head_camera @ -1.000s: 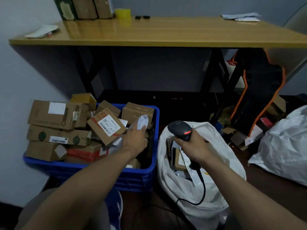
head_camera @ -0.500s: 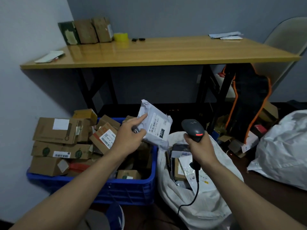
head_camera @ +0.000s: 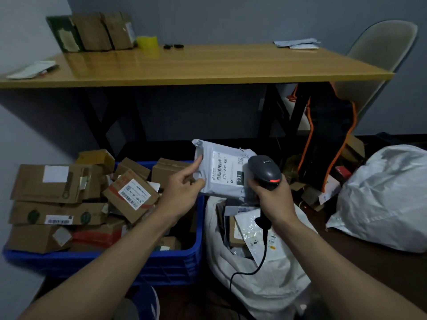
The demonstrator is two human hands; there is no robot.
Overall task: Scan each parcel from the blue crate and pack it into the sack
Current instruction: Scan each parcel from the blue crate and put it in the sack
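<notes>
My left hand (head_camera: pixel 182 188) grips the left edge of a grey poly mailer parcel (head_camera: pixel 221 172), held upright above the gap between crate and sack, its printed label facing me. My right hand (head_camera: pixel 270 197) is closed around the handle of a black barcode scanner (head_camera: pixel 264 170), whose head sits right beside the parcel's label; its cable hangs down over the sack. The blue crate (head_camera: pixel 171 264) at lower left is heaped with brown cardboard boxes (head_camera: pixel 129 195). The white sack (head_camera: pixel 261 278) stands open to its right with several parcels inside.
A wooden table (head_camera: pixel 196 65) spans the back, carrying boxes, yellow tape and papers. A pale chair (head_camera: pixel 379 49) stands at the right behind a black and orange bag (head_camera: pixel 328 139). A full white sack (head_camera: pixel 388 199) lies at the far right. Loose cardboard scraps lie on the floor.
My left hand lifted the grey parcel out of the crate and carried it right. My right hand raised the scanner up next to the label.
</notes>
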